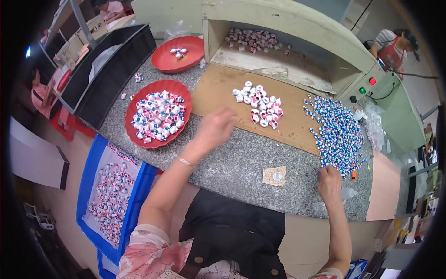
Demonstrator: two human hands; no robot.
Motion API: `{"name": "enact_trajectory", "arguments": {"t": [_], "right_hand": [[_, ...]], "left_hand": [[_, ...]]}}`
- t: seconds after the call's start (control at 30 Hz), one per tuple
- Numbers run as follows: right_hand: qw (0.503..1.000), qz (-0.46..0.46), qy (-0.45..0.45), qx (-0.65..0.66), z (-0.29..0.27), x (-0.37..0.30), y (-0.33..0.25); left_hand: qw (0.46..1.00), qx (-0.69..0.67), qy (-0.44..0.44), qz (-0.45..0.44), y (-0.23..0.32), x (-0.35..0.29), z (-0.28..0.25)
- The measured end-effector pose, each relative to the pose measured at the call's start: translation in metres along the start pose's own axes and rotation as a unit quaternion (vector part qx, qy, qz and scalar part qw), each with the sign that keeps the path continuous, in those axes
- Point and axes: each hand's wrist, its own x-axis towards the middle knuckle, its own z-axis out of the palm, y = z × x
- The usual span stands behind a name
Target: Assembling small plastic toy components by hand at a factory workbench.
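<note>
My left hand (pixel 216 129) is over the near edge of the brown board (pixel 209 100), between the red bowl and a loose cluster of white-and-pink pieces (pixel 260 103). Motion smears its fingers, so I cannot see whether they hold anything. My right hand (pixel 329 184) is down at the near edge of a wide heap of tiny blue-and-white pieces (pixel 339 132). Its fingertips are pinched together, and what lies between them is hidden. The scalloped red bowl (pixel 129 118) on the left is piled with white, pink and blue pieces (pixel 158 115).
A second red bowl (pixel 169 65) holds a few pieces. Behind the board stands a cream machine (pixel 288 30) with pieces inside its opening. A small speckled block (pixel 274 176) lies on the grey counter (pixel 227 174). At left are a black bin (pixel 114 74) and blue crate (pixel 88 186). People sit farther off.
</note>
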Motion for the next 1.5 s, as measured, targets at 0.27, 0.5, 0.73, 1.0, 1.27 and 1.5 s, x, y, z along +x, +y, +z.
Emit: {"name": "enact_trajectory", "arguments": {"t": [0.27, 0.5, 0.73, 1.0, 1.27, 1.5], "right_hand": [[0.999, -0.013, 0.027, 0.024, -0.003, 0.001, -0.036], [0.972, 0.028, 0.001, 0.235, -0.004, 0.005, -0.059], [0.978, 0.027, -0.055, 0.199, -0.007, 0.014, -0.055], [0.982, -0.038, -0.116, 0.143, -0.016, 0.016, -0.053], [0.985, 0.011, -0.07, 0.16, -0.016, 0.016, -0.067], [0.983, -0.051, -0.096, 0.146, -0.016, 0.01, -0.069]], "left_hand": [[0.992, 0.095, -0.083, -0.007, -0.008, 0.033, 0.076], [0.757, -0.564, -0.188, -0.27, 0.031, -0.014, 0.017], [0.594, -0.7, -0.213, -0.335, 0.054, -0.089, 0.005], [0.646, -0.649, -0.214, -0.339, 0.07, -0.1, 0.014], [0.663, -0.645, -0.211, -0.316, 0.065, -0.107, 0.024], [0.671, -0.645, -0.183, -0.317, 0.063, -0.108, 0.027]]}}
